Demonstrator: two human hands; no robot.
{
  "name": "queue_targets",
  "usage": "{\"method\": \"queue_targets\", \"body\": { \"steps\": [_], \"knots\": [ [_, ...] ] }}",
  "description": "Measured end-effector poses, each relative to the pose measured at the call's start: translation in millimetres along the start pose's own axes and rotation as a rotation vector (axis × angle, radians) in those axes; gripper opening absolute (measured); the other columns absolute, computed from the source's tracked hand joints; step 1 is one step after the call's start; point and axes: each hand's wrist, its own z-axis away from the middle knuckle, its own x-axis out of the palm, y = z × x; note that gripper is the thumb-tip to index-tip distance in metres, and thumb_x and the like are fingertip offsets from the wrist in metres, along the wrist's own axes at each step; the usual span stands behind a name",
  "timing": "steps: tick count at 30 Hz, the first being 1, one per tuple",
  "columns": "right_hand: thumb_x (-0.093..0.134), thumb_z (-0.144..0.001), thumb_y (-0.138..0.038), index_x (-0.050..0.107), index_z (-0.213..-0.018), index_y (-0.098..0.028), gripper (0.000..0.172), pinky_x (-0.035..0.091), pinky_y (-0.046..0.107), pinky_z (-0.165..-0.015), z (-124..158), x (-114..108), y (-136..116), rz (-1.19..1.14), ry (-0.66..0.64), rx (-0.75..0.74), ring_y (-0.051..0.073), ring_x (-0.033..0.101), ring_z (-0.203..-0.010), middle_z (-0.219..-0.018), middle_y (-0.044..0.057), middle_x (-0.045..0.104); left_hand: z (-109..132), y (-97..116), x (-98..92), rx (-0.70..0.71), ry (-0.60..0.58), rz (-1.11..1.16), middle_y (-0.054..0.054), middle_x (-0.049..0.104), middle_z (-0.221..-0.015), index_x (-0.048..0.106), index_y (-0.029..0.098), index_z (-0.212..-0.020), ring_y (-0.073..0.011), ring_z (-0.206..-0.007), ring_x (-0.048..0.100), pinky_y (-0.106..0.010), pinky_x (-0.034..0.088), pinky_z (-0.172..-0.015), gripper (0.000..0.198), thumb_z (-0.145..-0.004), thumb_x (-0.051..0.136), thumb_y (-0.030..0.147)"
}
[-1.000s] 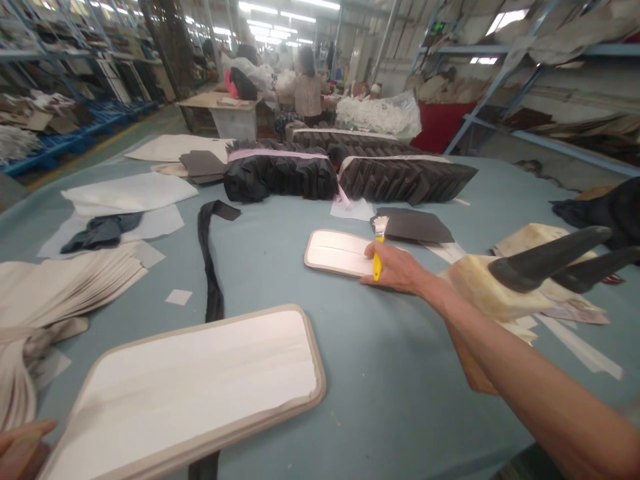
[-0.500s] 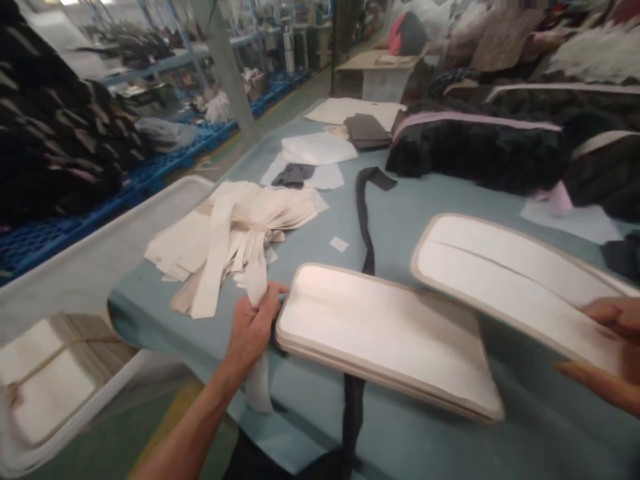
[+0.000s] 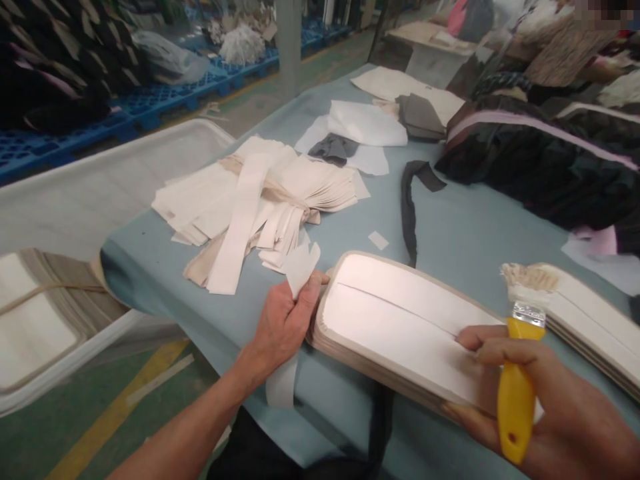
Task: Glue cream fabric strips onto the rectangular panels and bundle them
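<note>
My left hand (image 3: 287,317) is closed on a white paper strip (image 3: 299,267), whose lower end hangs past the table edge. Its fingertips are against the left end of a stack of white rounded boards (image 3: 400,313) with beige edges; a thin line runs along the top board. At the stack's right end, my right hand (image 3: 555,393) has its thumb and fingers around the boards. The same hand holds a yellow-handled paintbrush (image 3: 520,393), bristles up and caked with something whitish. More such boards (image 3: 590,313) lie beyond it on the right.
Cream strips (image 3: 240,207) are heaped at the left of the blue-green table (image 3: 465,220). A black band (image 3: 409,207) runs under the boards. Dark fabric bundles (image 3: 530,150) lie at the back right. A white bin (image 3: 65,200) with tied boards stands left.
My right hand has come in from the right, and the lined boards it held now lie on the middle stack. The paintbrush has come into view. The camera has turned left and down.
</note>
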Motion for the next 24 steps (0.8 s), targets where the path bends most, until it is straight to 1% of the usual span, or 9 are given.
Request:
{"method": "queue_targets", "body": {
  "steps": [3,6,8,11,13,17,21,23,24],
  "knots": [
    [0.067,-0.088,-0.051,0.049,-0.112,-0.031,0.036,0.064,0.031,-0.058,-2.8,-0.2,-6.6,0.051,-0.05,-0.144,0.025,0.08,-0.086,-0.109,0.009,0.073,-1.7,3.9,0.3,0.016,-0.001,0.013,0.0,0.066,-0.078,0.073,0.019,-0.097,-0.0178,-0.081,0.061,-0.029,0.049,-0.081,0.04,-0.106,0.048,0.049],
    [0.062,-0.091,-0.05,0.048,-0.108,-0.03,0.03,0.064,0.032,-0.056,-3.7,-2.8,-9.3,0.084,-0.018,-0.129,0.025,0.08,-0.084,-0.105,0.009,0.072,-1.9,1.4,0.9,0.002,-0.016,-0.009,-0.003,0.075,-0.093,0.073,0.017,-0.094,-0.0203,-0.089,0.066,-0.03,0.052,-0.082,0.039,-0.103,0.052,0.049],
    [0.064,-0.09,-0.049,0.048,-0.108,-0.03,0.03,0.064,0.032,-0.058,-2.5,-4.6,-9.5,0.09,-0.044,-0.119,0.026,0.081,-0.088,-0.107,0.009,0.073,-1.1,-2.6,1.1,-0.016,-0.006,-0.042,-0.004,0.077,-0.097,0.074,0.016,-0.098,-0.0221,-0.09,0.068,-0.031,0.053,-0.081,0.036,-0.099,0.06,0.049],
    [0.068,-0.089,-0.047,0.049,-0.113,-0.029,0.035,0.064,0.031,-0.062,0.2,-4.6,-9.2,0.09,-0.097,-0.111,0.026,0.08,-0.094,-0.113,0.009,0.074,0.0,-6.6,1.2,-0.031,0.026,-0.078,-0.005,0.079,-0.099,0.075,0.017,-0.108,-0.0239,-0.092,0.071,-0.032,0.054,-0.082,0.035,-0.092,0.07,0.047],
    [0.07,-0.088,-0.049,0.05,-0.113,-0.029,0.038,0.063,0.032,-0.061,1.1,-2.1,-9.8,0.085,-0.092,-0.096,0.026,0.08,-0.091,-0.114,0.009,0.075,0.2,-6.5,1.5,-0.021,0.035,-0.104,-0.003,0.079,-0.098,0.075,0.018,-0.111,-0.0228,-0.089,0.071,-0.031,0.054,-0.079,0.034,-0.091,0.071,0.045],
    [0.07,-0.09,-0.052,0.05,-0.111,-0.029,0.038,0.061,0.033,-0.059,3.5,2.8,-9.1,0.074,-0.063,-0.077,0.025,0.079,-0.084,-0.112,0.008,0.077,-0.6,-3.7,2.3,0.005,0.05,-0.19,0.001,0.077,-0.088,0.075,0.02,-0.108,-0.0195,-0.079,0.068,-0.028,0.053,-0.071,0.027,-0.086,0.071,0.035],
    [0.074,-0.091,-0.054,0.053,-0.117,-0.028,0.042,0.062,0.037,-0.07,11.7,-4.8,-5.0,0.052,-0.033,-0.048,0.028,0.079,-0.097,-0.118,0.008,0.076,-2.1,-0.3,1.6,-0.019,0.046,-0.232,0.002,0.074,-0.085,0.075,0.019,-0.104,-0.0189,-0.077,0.067,-0.027,0.052,-0.07,0.025,-0.085,0.069,0.033],
    [0.069,-0.096,-0.055,0.058,-0.116,-0.03,0.035,0.061,0.039,-0.076,14.8,-12.0,-7.6,-0.018,0.006,0.048,0.028,0.077,-0.095,-0.113,0.007,0.077,-3.5,3.1,0.1,-0.041,0.029,-0.226,0.001,0.074,-0.086,0.074,0.018,-0.102,-0.0195,-0.078,0.067,-0.027,0.053,-0.07,0.024,-0.085,0.068,0.034],
    [0.064,-0.098,-0.059,0.06,-0.113,-0.03,0.033,0.06,0.04,-0.075,14.8,-15.0,-11.2,-0.084,0.045,0.131,0.027,0.076,-0.089,-0.104,0.006,0.077,-4.5,5.2,-0.8,-0.054,0.014,-0.221,0.001,0.074,-0.085,0.073,0.018,-0.1,-0.0199,-0.078,0.067,-0.027,0.053,-0.069,0.024,-0.084,0.068,0.035]
  ]
}}
